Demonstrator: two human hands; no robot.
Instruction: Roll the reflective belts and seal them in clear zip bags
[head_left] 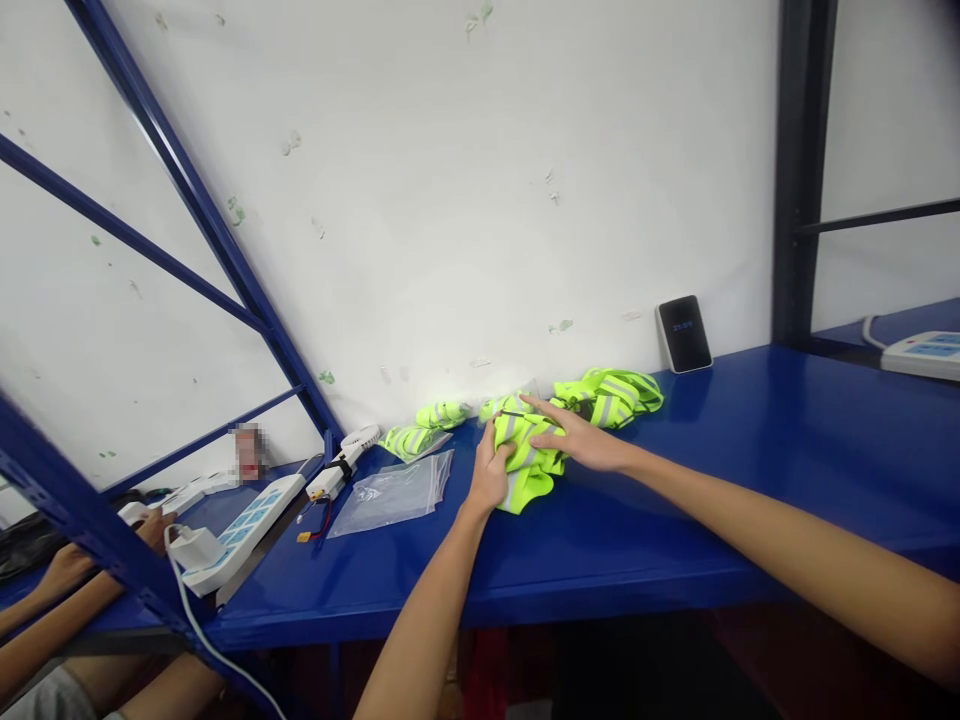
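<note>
A crumpled neon-yellow reflective vest (528, 480) with grey stripes is bunched up just above the front part of the blue table. My left hand (492, 474) grips its left side, thumb on the fabric. Across its upper right lies my right hand (589, 440), fingers stretched out and apart, touching the cloth. Behind my right hand is another bunched yellow vest (619, 395). Rolled yellow bundles (442, 413) lie to the left near the wall, one on clear plastic. Flat clear plastic bags (394, 495) rest left of my left hand.
On the blue table (750, 480) are a white fan-like device (337, 472) with wires and a small black-screened clock (684, 334). A white power strip (247, 530) lies left, beside a blue frame post (202, 200). Another person's hands (154, 528) work beyond it.
</note>
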